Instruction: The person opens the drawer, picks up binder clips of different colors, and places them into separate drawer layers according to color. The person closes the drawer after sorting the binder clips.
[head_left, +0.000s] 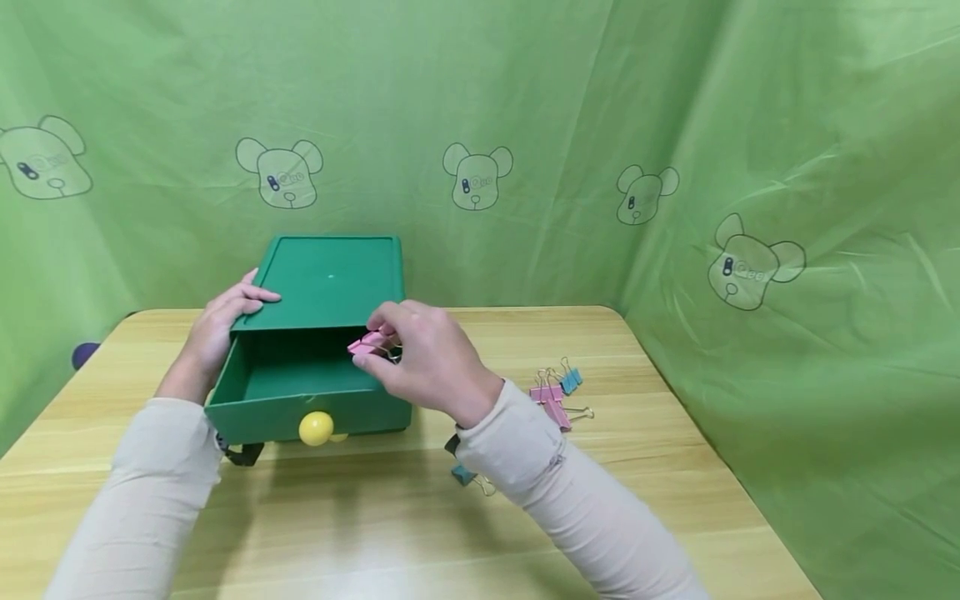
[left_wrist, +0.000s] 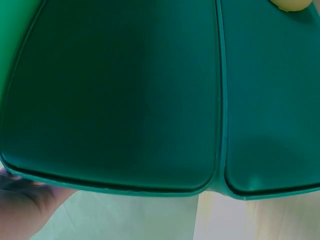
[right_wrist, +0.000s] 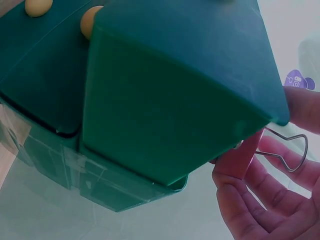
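A green two-drawer box (head_left: 330, 287) stands on the table with its upper drawer (head_left: 258, 422) pulled out, a yellow knob (head_left: 316, 428) on the drawer's front. My left hand (head_left: 217, 325) rests against the box's left side, fingers lying over the edge of its top. In my right hand (head_left: 435, 358) a pink binder clip (head_left: 369, 342) is pinched between thumb and fingers, over the right side of the open drawer. The right wrist view shows the clip's pink body (right_wrist: 239, 162) and a wire handle beside the drawer's corner. The drawer's far right corner is hidden behind the hand.
Right of the box, pink binder clips (head_left: 557, 412) and a blue binder clip (head_left: 571, 381) lie on the wooden table (head_left: 645, 500). Another blue clip (head_left: 463, 475) and a black one (head_left: 452, 444) sit partly under my right sleeve. Green curtains (head_left: 555, 100) hang behind and to the right.
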